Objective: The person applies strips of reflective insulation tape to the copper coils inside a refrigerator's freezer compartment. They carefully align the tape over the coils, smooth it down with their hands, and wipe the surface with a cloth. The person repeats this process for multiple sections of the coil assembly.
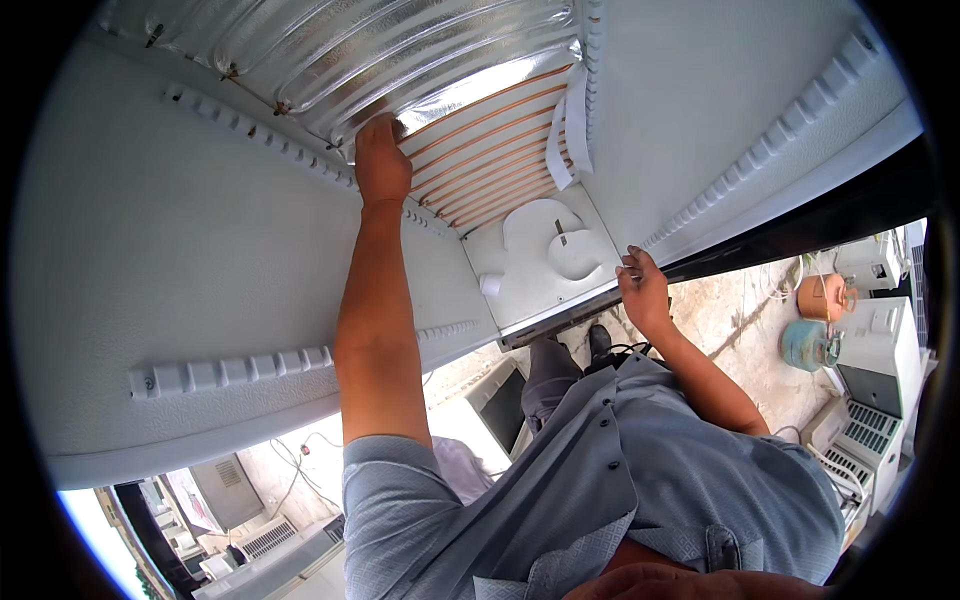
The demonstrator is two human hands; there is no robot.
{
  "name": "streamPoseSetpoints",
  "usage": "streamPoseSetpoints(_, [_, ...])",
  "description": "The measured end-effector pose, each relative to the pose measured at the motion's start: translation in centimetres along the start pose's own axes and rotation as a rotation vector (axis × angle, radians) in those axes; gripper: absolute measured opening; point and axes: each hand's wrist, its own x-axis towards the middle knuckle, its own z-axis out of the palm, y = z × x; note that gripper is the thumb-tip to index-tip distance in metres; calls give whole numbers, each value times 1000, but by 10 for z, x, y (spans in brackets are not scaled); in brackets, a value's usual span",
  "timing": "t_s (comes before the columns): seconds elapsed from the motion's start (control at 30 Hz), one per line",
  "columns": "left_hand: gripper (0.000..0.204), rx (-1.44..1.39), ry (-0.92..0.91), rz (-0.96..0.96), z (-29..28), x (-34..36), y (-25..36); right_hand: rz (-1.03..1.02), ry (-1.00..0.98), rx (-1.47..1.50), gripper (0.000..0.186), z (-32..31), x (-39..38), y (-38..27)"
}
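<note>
I stand inside an open white cabinet with ribbed side rails. My left hand reaches up to the edge of a crinkled silver foil panel, fingers curled round it. Below the foil, rows of copper tubing run across the back, with a white strip hanging at their right end. My right hand is by the cabinet's lower right edge, fingers loosely bent and apart, with nothing visible in them. A white molded piece with a small dark bracket sits at the cabinet's end.
The cabinet walls surround my arms. Beyond the dark rim at right are an orange cylinder, a blue cylinder and white appliance units. At lower left lie loose cables and more appliance casings. My shoes are on the pale floor.
</note>
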Motion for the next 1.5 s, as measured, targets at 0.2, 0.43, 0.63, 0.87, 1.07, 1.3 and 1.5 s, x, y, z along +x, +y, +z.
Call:
streamPoseSetpoints(0.2, [35,85,37,-14,-3,-2,-2,36,37,51,42,-19,-12,24])
streamPoseSetpoints(0.43, [45,97,43,174,49,30,63,93,85,42,40,-36,-27,50])
streamPoseSetpoints(0.63, [50,15,47,294,110,70,143,110,109,10,37,-57,-33,21])
streamPoseSetpoints(0.87, [48,-123,22,249,137,88,186,198,123,18,44,-63,-46,41])
streamPoseSetpoints(1.07, [52,-60,39,169,90,52,115,95,77,36,41,-56,-36,50])
streamPoseSetpoints(1.3, [44,70,82,-47,32,10,36,68,-77,52,42,-34,-26,37])
streamPoseSetpoints(1.5, [35,217,84,-138,-5,-3,5,39,-103,52,44,-31,-24,39])
